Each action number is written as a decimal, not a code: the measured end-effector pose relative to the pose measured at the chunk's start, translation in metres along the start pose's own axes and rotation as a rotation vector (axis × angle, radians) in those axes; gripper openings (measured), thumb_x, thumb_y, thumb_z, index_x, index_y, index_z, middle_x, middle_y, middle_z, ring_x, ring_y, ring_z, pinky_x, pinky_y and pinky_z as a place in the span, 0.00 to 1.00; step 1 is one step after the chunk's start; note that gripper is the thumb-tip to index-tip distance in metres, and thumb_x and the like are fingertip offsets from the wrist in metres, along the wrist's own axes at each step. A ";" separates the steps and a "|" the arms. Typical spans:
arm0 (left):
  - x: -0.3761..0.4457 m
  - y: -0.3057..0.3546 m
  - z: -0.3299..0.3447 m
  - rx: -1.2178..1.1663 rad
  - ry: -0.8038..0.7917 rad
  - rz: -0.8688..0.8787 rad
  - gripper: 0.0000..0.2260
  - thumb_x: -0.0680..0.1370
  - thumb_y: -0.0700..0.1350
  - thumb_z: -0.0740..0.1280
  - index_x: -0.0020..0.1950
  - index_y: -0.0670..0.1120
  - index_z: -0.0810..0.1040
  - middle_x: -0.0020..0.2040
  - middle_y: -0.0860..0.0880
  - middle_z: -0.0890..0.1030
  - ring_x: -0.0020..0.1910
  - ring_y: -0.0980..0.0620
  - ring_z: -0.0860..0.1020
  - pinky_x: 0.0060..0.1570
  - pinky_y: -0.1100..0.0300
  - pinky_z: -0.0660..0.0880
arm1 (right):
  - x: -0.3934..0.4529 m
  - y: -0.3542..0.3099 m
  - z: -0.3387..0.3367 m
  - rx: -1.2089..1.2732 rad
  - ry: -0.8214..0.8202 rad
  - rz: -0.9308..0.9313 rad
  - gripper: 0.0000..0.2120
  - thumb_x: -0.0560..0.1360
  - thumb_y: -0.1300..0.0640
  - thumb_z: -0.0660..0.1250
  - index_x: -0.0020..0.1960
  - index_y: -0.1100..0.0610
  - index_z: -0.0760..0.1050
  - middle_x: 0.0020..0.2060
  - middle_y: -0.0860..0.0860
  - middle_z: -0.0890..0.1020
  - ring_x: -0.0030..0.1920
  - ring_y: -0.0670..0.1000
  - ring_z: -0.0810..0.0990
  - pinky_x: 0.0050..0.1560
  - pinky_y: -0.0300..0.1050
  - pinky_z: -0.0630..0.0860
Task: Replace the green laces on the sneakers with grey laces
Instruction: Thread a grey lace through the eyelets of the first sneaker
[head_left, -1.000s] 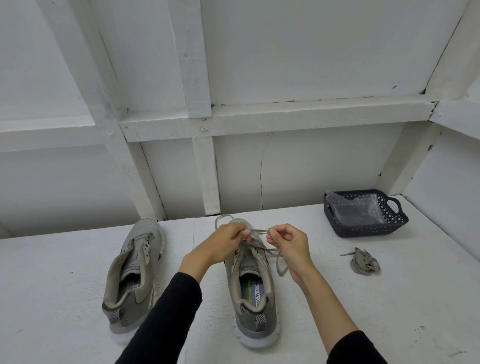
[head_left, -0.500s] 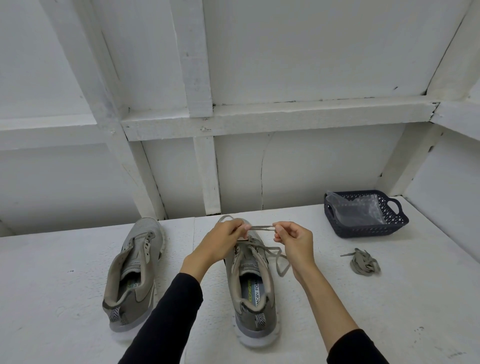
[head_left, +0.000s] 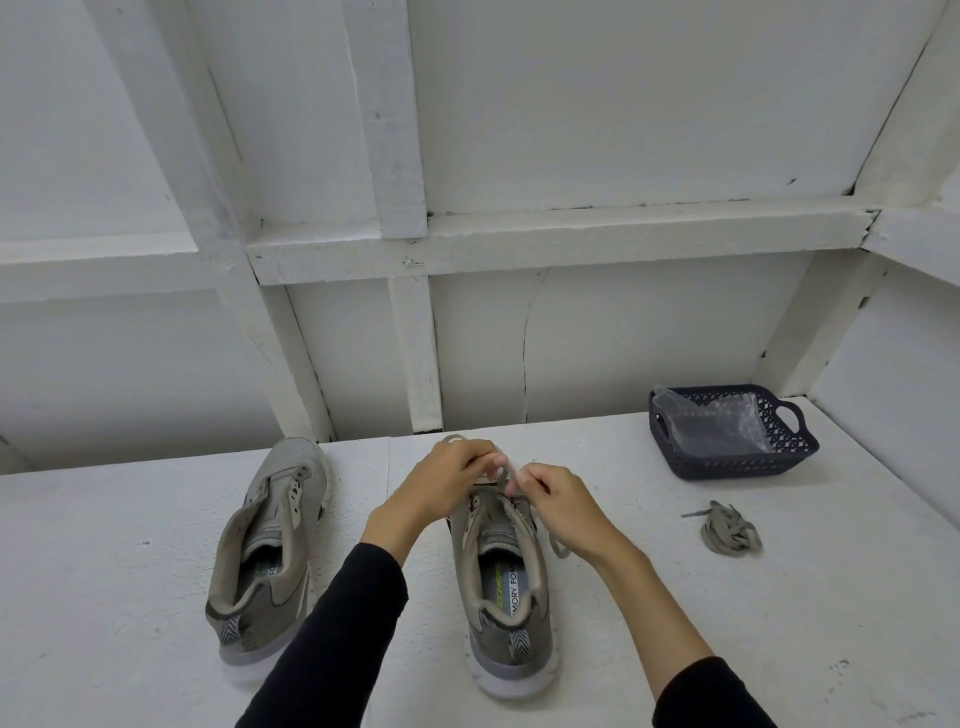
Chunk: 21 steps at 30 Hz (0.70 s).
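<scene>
Two grey sneakers stand on the white table, toes away from me. The left sneaker (head_left: 270, 551) has no lace in its eyelets. Over the front of the right sneaker (head_left: 501, 597) my left hand (head_left: 441, 483) and my right hand (head_left: 556, 499) meet, each pinching a part of the grey lace (head_left: 503, 475) threaded there. A loose end of that lace (head_left: 557, 545) hangs by the shoe's right side and a loop shows behind my left hand. The shoe's toe is hidden by my hands.
A bundled loose lace (head_left: 730, 530) lies on the table to the right. Behind it a dark blue plastic basket (head_left: 748, 462) holds a clear plastic bag. White wall panels and beams close off the back and right.
My right hand has moved left toward my left hand, so the stretch of lace held taut between them has shortened and the hands now nearly touch.
</scene>
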<state>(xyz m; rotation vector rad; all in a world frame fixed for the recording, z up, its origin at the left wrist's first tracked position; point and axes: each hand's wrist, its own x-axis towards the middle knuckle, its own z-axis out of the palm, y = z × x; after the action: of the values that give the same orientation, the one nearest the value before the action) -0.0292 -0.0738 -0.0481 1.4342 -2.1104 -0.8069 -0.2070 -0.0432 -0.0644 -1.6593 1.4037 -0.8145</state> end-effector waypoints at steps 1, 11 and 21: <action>-0.001 0.001 -0.002 -0.021 -0.024 0.001 0.15 0.82 0.52 0.60 0.37 0.51 0.74 0.35 0.57 0.73 0.37 0.63 0.70 0.38 0.66 0.65 | 0.000 0.000 -0.004 0.007 0.017 -0.002 0.14 0.83 0.56 0.56 0.45 0.56 0.77 0.36 0.45 0.78 0.39 0.46 0.75 0.42 0.39 0.71; 0.002 0.007 -0.006 -0.127 -0.065 0.030 0.15 0.83 0.52 0.58 0.39 0.50 0.75 0.39 0.50 0.78 0.40 0.48 0.73 0.43 0.58 0.68 | 0.003 -0.012 -0.008 0.202 -0.068 0.037 0.17 0.84 0.51 0.48 0.63 0.55 0.72 0.53 0.49 0.79 0.53 0.43 0.75 0.50 0.33 0.69; 0.000 0.006 -0.011 -0.173 -0.086 -0.014 0.16 0.84 0.52 0.57 0.39 0.55 0.77 0.43 0.41 0.77 0.41 0.48 0.71 0.44 0.57 0.66 | 0.003 -0.007 -0.017 0.543 -0.035 0.147 0.14 0.83 0.56 0.56 0.43 0.59 0.75 0.34 0.48 0.75 0.36 0.46 0.72 0.40 0.39 0.71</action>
<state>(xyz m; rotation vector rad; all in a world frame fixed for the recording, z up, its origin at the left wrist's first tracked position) -0.0260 -0.0746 -0.0366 1.3458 -2.0384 -1.0468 -0.2182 -0.0487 -0.0504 -1.1352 1.1335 -0.9713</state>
